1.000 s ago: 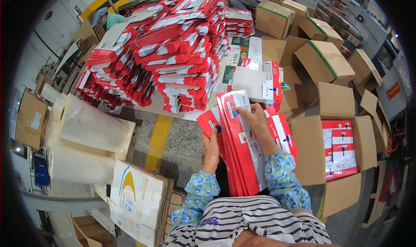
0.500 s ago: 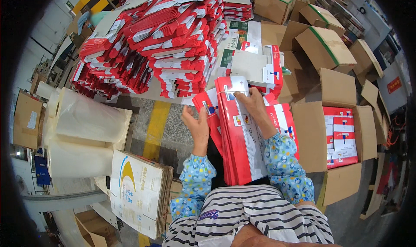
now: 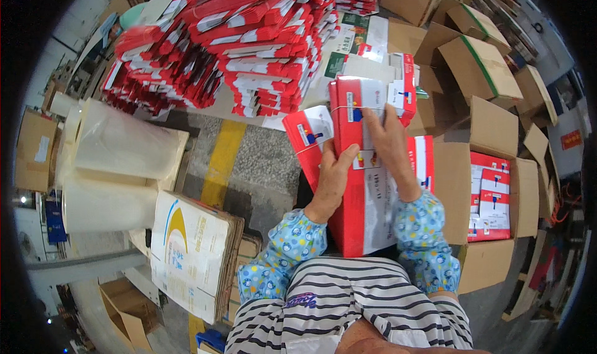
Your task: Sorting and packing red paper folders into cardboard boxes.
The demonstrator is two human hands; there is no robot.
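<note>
- The banded bundle of printed cartons [image 3: 354, 211] lies to the left of the open cardboard box [image 3: 487, 267], standing lengthwise before the person, its lower end near the striped garment [image 3: 348, 285].
- It is long, narrow and thick, with a glossy bright red strip down the left and a white-grey panel down the right.
- A thin pale band [image 3: 342, 109] crosses it near the far end; by the band sits a white label with a blue figure.
- Around mid-length is a small red-and-yellow product picture, with dark printing below it; the far end catches a pale glare.
- The right hand [image 3: 388, 142], on the side of the bundle toward the open cardboard box, holds it, fingers bent over the white panel with the tips by the band.
- The left hand [image 3: 331, 180], on the side away from that box, has its thumb on the red strip and fingers reaching up beside a smaller banded bundle [image 3: 309, 130]; whether it grips, I cannot tell.
- This smaller bundle is tilted, red with a white upper part, and carries a similar blue-figured label.
- Left of the open cardboard box and farther off rises a tall heap of red-and-white cartons [image 3: 267, 55], layered and uneven.
</note>
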